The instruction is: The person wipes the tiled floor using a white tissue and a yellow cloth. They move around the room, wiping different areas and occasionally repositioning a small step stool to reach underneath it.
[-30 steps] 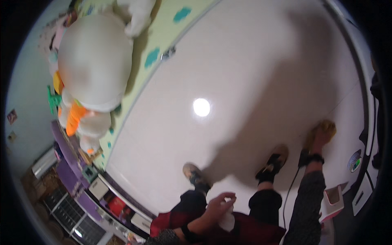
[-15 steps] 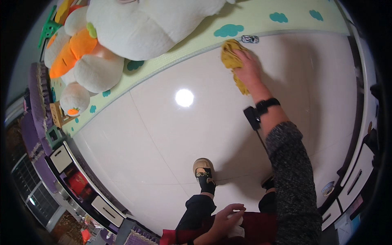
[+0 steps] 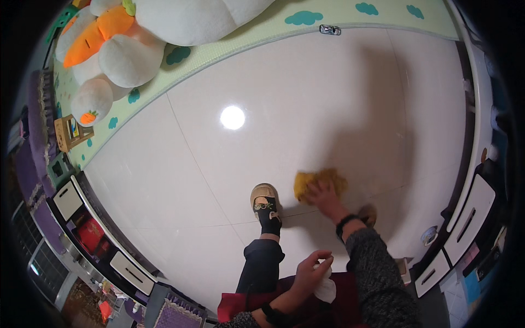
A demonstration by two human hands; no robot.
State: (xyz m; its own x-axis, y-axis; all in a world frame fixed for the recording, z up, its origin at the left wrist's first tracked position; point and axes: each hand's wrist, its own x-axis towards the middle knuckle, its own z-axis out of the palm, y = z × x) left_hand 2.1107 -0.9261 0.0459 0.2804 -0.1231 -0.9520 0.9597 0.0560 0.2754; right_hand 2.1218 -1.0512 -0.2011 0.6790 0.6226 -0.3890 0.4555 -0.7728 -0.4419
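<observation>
My right hand (image 3: 324, 198) presses a bunched yellow cloth (image 3: 334, 179) against the pale tiled floor, to the right of my left shoe (image 3: 264, 197). The fingers lie over the cloth's near left part, and both are slightly blurred. Close to my lap, my left hand (image 3: 309, 275) is curled around a crumpled white tissue or cloth (image 3: 326, 288), which hangs out below the fingers. Its exact kind cannot be made out.
A small toy car (image 3: 330, 30) rests at the edge of the green play mat (image 3: 268, 24). Large white plush toys (image 3: 128, 60) lie on the mat at the far left. White-fronted drawers (image 3: 131, 272) line the left side, with another drawer cabinet (image 3: 467, 218) at the right.
My right hand has drawn the yellow cloth back from beside the toy car to near my feet. The left hand keeps the white item and sits slightly higher in view.
</observation>
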